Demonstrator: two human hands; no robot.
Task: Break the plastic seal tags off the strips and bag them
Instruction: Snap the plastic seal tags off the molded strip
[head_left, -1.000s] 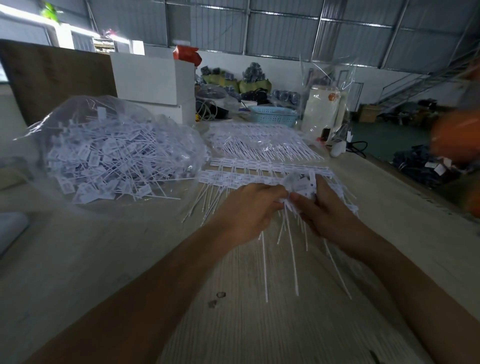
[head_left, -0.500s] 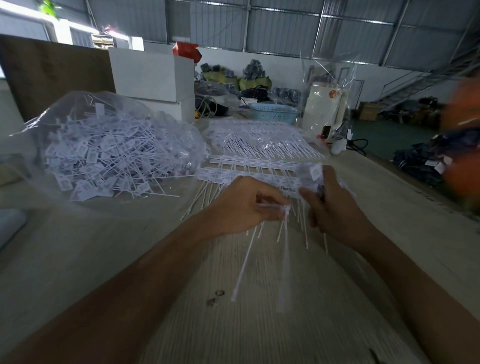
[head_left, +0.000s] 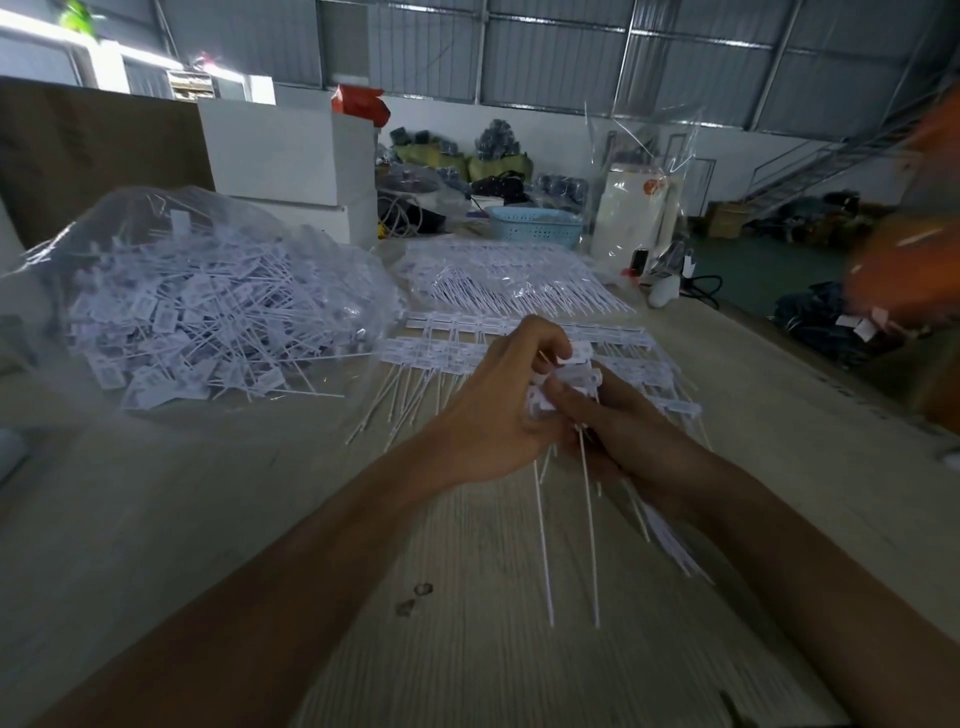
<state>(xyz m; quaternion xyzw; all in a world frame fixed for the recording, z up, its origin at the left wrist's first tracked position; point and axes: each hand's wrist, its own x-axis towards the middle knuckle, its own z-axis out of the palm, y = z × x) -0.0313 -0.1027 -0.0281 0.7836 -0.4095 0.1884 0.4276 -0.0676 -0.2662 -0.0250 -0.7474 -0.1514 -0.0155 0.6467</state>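
- Left hand (head_left: 498, 405) & right hand (head_left: 623, 431) meeting mid-bench (head_left: 208, 519), both grips clamped on one bunch of seal tags (head_left: 569, 376) – fingers curled round the white tag heads, thumbs on top.
- Thin white tails (head_left: 587, 519) of held tags hanging below the grip twd the camera, tips just over the pale wood.
- Unbroken strips (head_left: 441, 353) lying flat just behind and left of the grip, tag heads in rows, tails fanned nearward; some partly hidden under the hands.
- More strips wrapped in clear film (head_left: 509, 286), further behind the grip.
- Clear bag (head_left: 208, 312) w/ heap of loose tags well left of the grip, lying on the bench, mouth side not discernible.
- White boxes (head_left: 285, 156) stacked behind the bag; red carton (head_left: 358, 104) on top, far side.
- Blue basket (head_left: 535, 226) far behind the grip, beside a tall white roll in clear plastic (head_left: 634, 208).
- Blurred orange shape (head_left: 909, 260) at right edge – too smeared to identify.
- Two small dark marks (head_left: 415, 597) on the bench, nearer the camera than the grip.
- Warehouse wall, metal stairs (head_left: 810, 166) in backgrd, right of and beyond the grip.
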